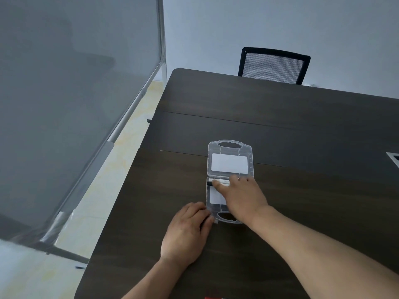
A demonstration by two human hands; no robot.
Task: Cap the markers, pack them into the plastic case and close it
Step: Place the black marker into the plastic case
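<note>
A clear plastic case (229, 147) lies open flat on the dark table (280, 126), its lid away from me and its tray near me. A white marker with a black cap (218, 182) lies across the tray's far edge, by the hinge. My right hand (241, 196) reaches over the tray with thumb and fingers on that marker. My left hand (185, 229) rests on the table at the tray's near left corner, fingers curled against the case's edge; something dark shows under the fingertips, too hidden to name. A red object (210, 297) peeks in at the bottom edge.
A black mesh chair (273, 65) stands at the table's far side. A large whiteboard on a metal frame (75, 104) stands to the left over a pale floor. A grey cable opening (394, 159) sits in the table at the right edge.
</note>
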